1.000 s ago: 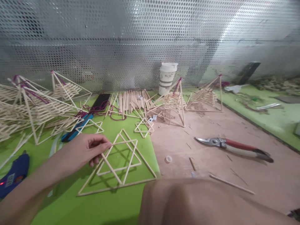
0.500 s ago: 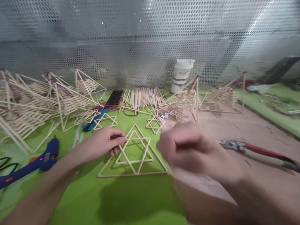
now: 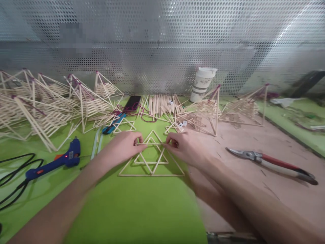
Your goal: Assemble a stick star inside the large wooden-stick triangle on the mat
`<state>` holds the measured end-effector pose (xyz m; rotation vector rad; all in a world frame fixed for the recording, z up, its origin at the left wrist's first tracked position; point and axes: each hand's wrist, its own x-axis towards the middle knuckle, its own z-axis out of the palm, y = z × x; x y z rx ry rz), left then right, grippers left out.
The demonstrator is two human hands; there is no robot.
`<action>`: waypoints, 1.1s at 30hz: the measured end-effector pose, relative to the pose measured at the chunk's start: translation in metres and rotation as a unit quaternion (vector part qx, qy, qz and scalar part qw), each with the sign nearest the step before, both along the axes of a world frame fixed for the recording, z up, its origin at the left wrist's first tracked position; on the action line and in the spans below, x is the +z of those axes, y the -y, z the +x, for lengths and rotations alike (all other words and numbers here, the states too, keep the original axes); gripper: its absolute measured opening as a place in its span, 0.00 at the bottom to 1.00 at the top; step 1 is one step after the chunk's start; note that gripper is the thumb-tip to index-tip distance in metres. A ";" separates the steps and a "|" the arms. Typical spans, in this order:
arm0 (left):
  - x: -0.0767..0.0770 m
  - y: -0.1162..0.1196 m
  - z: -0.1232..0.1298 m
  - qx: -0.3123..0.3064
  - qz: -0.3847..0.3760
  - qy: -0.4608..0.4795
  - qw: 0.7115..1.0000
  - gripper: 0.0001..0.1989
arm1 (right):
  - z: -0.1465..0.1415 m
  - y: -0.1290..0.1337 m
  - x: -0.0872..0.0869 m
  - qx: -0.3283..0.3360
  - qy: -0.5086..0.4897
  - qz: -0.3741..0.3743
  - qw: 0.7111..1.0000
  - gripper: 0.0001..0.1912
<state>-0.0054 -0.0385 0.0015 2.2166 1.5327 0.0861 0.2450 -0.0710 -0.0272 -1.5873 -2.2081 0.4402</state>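
Note:
In front of me a six-pointed star of thin wooden sticks (image 3: 146,163) sits over a larger stick triangle (image 3: 137,175) on the green surface. My left hand (image 3: 125,144) pinches the star's upper left corner between thumb and fingers. At its upper right corner, my right hand (image 3: 182,145) is closed in the same kind of pinch. Fingertips cover both corners. Two smaller stick stars lie just beyond my hands, a left one (image 3: 124,130) and a right one (image 3: 169,127).
Left: a blue hot glue gun (image 3: 69,157) with a cord, a blue box cutter (image 3: 114,123) and several stick pyramids (image 3: 88,101). Behind: a phone (image 3: 133,102), loose sticks (image 3: 162,105) and a paper cup (image 3: 203,83). Right: pruning shears (image 3: 276,162) on a brown board (image 3: 254,203).
My right hand has come left and down from its raised, blurred position and grips the star's right corner. My left hand stays at the left corner. The view has shifted somewhat.

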 end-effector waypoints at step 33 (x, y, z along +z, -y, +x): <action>-0.010 -0.029 -0.041 0.075 0.185 -0.149 0.969 0.17 | 0.026 -0.017 -0.020 -0.063 0.071 0.129 0.987 0.09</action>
